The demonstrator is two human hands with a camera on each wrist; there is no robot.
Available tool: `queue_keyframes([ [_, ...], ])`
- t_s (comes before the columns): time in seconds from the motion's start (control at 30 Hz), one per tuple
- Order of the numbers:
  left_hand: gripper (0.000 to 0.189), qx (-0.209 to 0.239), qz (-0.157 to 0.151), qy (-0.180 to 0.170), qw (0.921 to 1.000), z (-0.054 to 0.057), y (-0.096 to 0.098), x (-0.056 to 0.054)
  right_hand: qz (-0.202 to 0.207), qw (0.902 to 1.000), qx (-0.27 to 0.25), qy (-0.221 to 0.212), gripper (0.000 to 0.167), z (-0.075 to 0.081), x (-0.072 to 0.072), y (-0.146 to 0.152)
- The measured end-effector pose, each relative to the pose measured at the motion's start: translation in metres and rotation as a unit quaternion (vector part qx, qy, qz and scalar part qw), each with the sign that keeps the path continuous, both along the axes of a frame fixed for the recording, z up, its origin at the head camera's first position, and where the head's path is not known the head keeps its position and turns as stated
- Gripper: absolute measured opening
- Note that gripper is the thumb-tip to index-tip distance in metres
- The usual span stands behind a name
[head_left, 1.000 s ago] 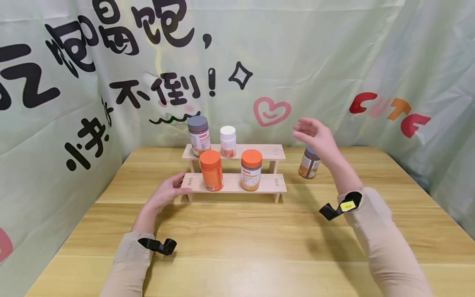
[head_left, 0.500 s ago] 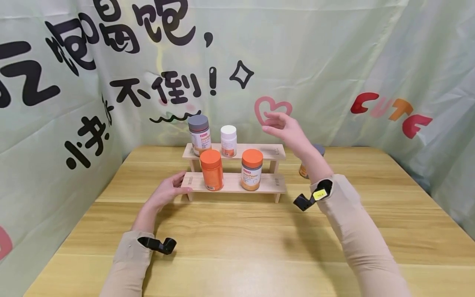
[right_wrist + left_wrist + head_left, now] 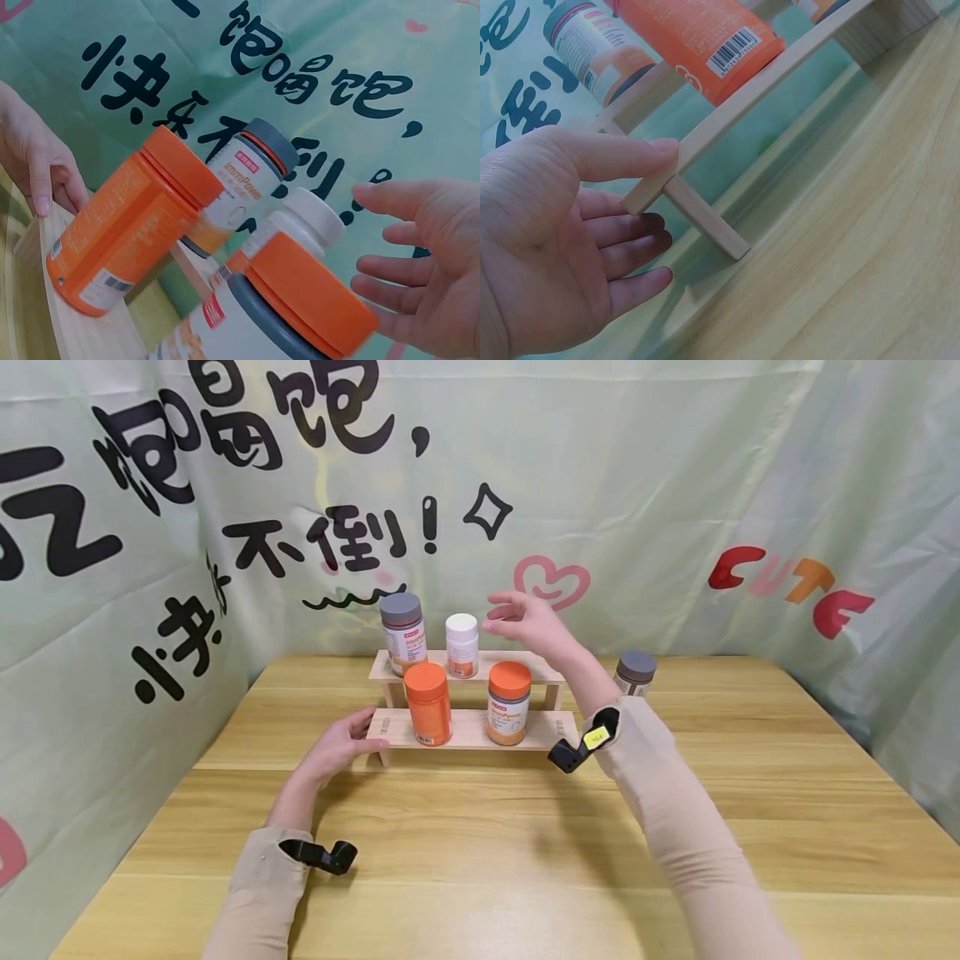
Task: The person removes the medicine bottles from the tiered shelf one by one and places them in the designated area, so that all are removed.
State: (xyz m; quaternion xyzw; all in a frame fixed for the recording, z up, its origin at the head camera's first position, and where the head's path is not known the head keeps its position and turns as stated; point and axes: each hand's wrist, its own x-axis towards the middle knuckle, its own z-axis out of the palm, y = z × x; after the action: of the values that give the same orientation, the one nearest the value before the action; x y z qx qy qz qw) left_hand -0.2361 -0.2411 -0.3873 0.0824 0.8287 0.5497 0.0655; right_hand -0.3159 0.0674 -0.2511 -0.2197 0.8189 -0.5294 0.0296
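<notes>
At the left end of a two-step wooden stand [image 3: 471, 727], my left hand [image 3: 337, 747] holds the lower step. In the left wrist view its thumb lies on top of the board, with the fingers below. My right hand [image 3: 528, 625] hovers over the upper step, just right of a small white bottle [image 3: 462, 647], fingers loosely bent and holding nothing. Left of that bottle stands a grey-capped supplement bottle [image 3: 405, 639]. The lower step bears an orange bottle [image 3: 428, 706] and a white-labelled bottle with an orange cap [image 3: 508, 706], seen close in the right wrist view [image 3: 307, 296].
Another grey-capped bottle [image 3: 636, 668] stands on the wooden table [image 3: 450, 843] right of the stand, its lower part hidden by the right forearm. A pale printed curtain [image 3: 637, 485] hangs behind and at the sides.
My right hand has moved left, from above the grey-capped bottle on the table to beside the white bottle. The left hand has stayed at the stand.
</notes>
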Motion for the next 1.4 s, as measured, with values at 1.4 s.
queue_keyframes([
  [1.4, 0.079, -0.002, 0.005, -0.011, 0.9999, -0.002, 0.001, 0.0, -0.008, 0.9996, 0.027, -0.002, 0.038, -0.001, -0.004, -0.003],
])
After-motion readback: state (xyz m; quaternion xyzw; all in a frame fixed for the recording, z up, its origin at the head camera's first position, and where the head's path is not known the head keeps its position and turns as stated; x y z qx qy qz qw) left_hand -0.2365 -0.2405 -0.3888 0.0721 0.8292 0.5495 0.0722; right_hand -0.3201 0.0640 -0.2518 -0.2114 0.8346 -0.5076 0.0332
